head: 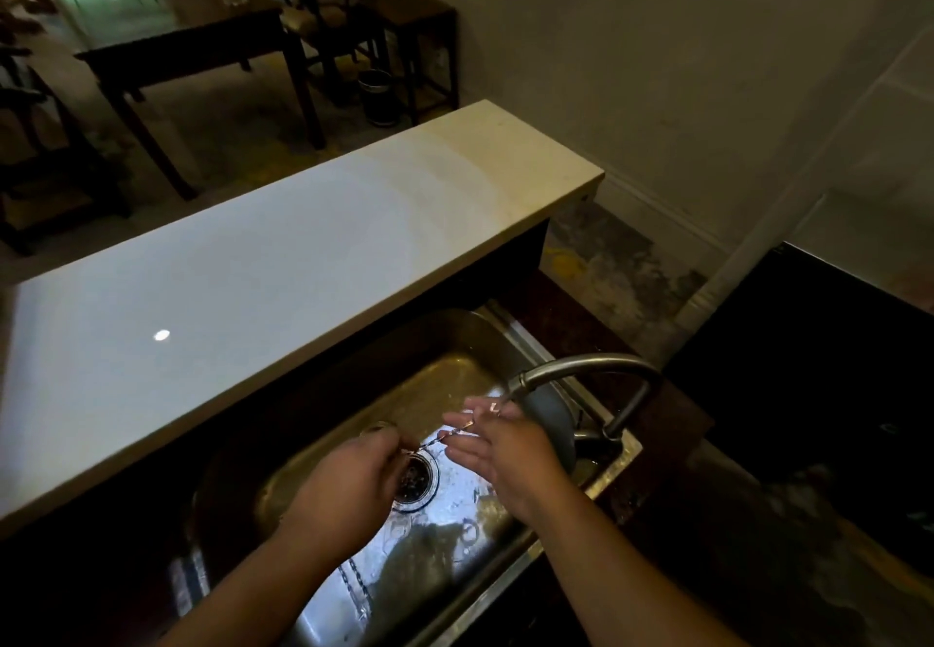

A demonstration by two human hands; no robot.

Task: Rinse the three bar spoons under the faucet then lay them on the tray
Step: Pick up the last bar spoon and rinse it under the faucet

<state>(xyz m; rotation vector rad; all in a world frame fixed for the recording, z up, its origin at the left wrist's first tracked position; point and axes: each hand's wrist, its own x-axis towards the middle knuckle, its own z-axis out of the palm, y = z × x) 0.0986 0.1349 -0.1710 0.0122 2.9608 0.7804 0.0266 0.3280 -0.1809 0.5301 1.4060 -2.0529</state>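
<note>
Over the steel sink (455,338), my left hand (348,479) is closed on one end of a thin twisted bar spoon (452,431). The spoon's stem runs up to the right toward the faucet (581,368) spout. My right hand (505,444) sits just under the spout with its fingers spread, touching the spoon's other end. Whether water is running I cannot tell. Another twisted spoon stem (356,581) lies on the sink floor near the front. No tray is in view.
The drain (417,482) lies between my hands. A pale raised counter (252,267) runs behind the sink. A dark worktop (808,368) is to the right. A table, chairs and a small bin stand across the room.
</note>
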